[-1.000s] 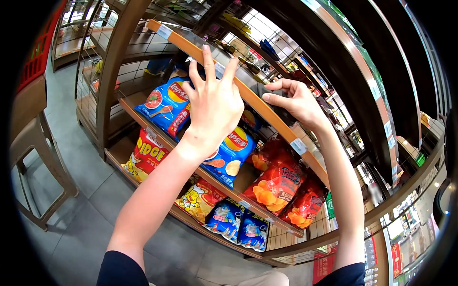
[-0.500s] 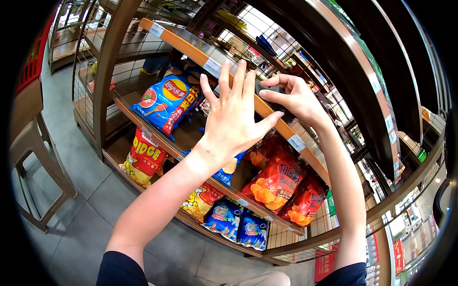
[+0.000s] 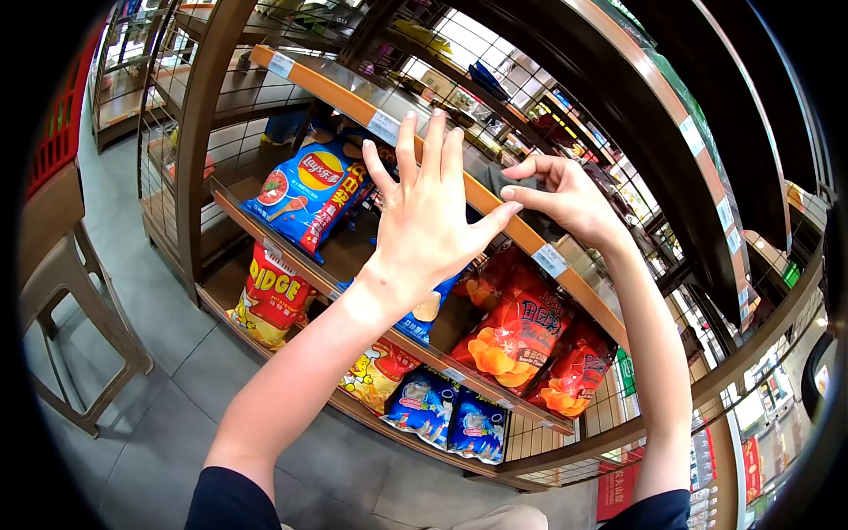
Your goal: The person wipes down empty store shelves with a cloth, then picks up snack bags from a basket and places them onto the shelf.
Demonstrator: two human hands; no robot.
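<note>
My left hand is spread with its back up, fingers apart, in front of the orange shelf edge. Whether its fingertips touch the edge I cannot tell. To its right, my right hand is curled, thumb and fingers closing around a dark grey cloth on the upper shelf board. Much of the cloth is hidden behind the hand and the edge. Below the hands, a blue Lay's chip bag leans at the left of the middle shelf, and a red chip bag lies at the right.
On the bottom shelf are a red and yellow Ridge bag and small blue snack bags. A brown plastic stool stands at the left on the grey tiled floor. Dark shelf boards rise at the upper right.
My right hand has shifted slightly right and down in the picture, and its thumb now comes close to my left thumb. My left hand stays spread. The view has shifted a little.
</note>
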